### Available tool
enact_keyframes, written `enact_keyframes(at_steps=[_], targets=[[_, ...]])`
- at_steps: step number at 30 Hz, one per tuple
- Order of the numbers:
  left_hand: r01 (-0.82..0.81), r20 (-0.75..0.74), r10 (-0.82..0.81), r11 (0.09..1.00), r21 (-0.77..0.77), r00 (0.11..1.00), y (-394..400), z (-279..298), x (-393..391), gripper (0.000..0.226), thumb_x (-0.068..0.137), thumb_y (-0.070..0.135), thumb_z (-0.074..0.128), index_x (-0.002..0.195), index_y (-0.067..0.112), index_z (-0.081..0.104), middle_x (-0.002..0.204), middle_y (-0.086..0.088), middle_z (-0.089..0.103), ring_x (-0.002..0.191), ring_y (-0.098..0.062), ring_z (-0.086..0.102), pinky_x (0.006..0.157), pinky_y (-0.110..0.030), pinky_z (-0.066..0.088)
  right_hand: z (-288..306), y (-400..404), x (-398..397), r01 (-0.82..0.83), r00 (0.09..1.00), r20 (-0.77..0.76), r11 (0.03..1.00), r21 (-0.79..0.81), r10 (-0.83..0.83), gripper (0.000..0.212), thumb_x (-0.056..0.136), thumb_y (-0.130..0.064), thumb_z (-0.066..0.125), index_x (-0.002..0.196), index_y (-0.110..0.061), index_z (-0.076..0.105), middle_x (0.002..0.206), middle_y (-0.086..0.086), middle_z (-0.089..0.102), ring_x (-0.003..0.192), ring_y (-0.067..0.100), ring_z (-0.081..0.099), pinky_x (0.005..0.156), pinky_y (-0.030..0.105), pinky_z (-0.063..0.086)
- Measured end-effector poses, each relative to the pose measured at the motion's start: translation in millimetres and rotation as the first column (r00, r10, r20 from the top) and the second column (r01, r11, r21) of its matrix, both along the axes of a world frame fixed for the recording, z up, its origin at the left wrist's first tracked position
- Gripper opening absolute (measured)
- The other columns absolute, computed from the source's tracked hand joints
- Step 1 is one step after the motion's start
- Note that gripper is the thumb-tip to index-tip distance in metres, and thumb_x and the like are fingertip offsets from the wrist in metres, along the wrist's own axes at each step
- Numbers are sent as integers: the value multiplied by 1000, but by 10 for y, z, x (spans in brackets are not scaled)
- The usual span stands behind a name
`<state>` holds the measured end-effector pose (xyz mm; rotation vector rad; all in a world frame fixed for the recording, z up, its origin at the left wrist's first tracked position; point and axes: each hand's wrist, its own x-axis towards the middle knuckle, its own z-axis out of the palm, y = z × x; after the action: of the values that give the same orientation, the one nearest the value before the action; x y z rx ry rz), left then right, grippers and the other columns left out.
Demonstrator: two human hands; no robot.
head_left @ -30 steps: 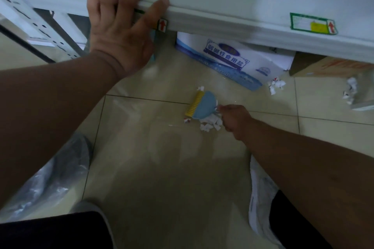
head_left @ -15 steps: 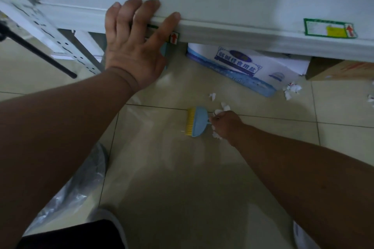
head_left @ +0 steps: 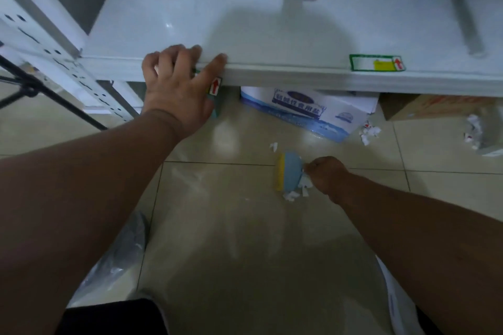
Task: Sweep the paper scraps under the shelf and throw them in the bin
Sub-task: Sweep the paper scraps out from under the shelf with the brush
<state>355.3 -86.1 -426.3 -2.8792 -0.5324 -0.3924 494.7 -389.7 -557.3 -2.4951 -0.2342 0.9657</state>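
Observation:
My right hand (head_left: 325,174) grips the handle of a small blue brush with yellow bristles (head_left: 291,174), held low on the tiled floor in front of the white shelf (head_left: 272,73). White paper scraps (head_left: 296,192) lie under and just below the brush, and one small scrap (head_left: 274,146) lies above it. More crumpled scraps (head_left: 368,132) sit by the blue-and-white box, and another clump (head_left: 472,129) lies at the far right. My left hand (head_left: 177,87) grasps the shelf's front edge, fingers curled over it.
A blue-and-white carton (head_left: 307,111) and a brown cardboard box (head_left: 435,106) stand under the shelf. A clear plastic bag (head_left: 114,264) lies at the lower left, a white bag (head_left: 397,304) at the lower right. A black tripod leg (head_left: 54,98) crosses the left. Pots stand on the shelf.
The view has tilted up, showing the shelf top. The brush has turned slightly and moved a little toward me with scraps beside it; my left hand stays on the shelf edge.

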Motion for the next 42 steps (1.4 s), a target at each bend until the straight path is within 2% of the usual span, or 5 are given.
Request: enact_keyframes(at_steps=[7,17,24,30,42], targets=[[-266,-368,180,943,-198,912,-695,644,-48,98,86,65,63,162,49,3,173,5,12,158,-37,15,120,-69,19,896,14,-1,-271,959,47,954,-131,279,48,101,-17,51,148,-10,43,132,10,63,121,25,60,91,30,46],[-487,-558,142,689,-538,818,-1888,-406,-639,114,83,59,82,164,50,2,176,10,-7,160,-41,7,125,-63,26,771,-413,-208,-263,945,154,950,-170,290,40,99,-13,54,139,-11,56,131,10,64,119,26,60,92,29,50],[-534,-674,-23,591,-605,738,-2146,-1714,-1059,118,82,59,82,169,30,7,177,-12,3,159,-32,23,126,-38,26,75,-851,-277,177,933,-321,984,17,-162,10,97,-8,56,94,-7,65,100,23,72,77,32,69,67,35,57],[-527,-731,-88,634,-565,677,-1955,-2281,-1234,131,78,60,84,166,38,-10,176,-13,-11,162,-38,9,130,-46,19,-364,-1173,-234,647,659,-563,758,85,-499,26,95,-5,59,119,5,62,76,19,59,60,24,49,56,30,36],[-618,-743,-68,508,-600,666,-2072,-2290,-745,137,73,48,94,158,59,-13,170,14,-32,159,-40,-19,108,-84,31,-522,-634,158,515,738,-575,845,140,-354,18,99,-19,56,100,-7,69,66,7,58,56,18,50,52,29,38]])
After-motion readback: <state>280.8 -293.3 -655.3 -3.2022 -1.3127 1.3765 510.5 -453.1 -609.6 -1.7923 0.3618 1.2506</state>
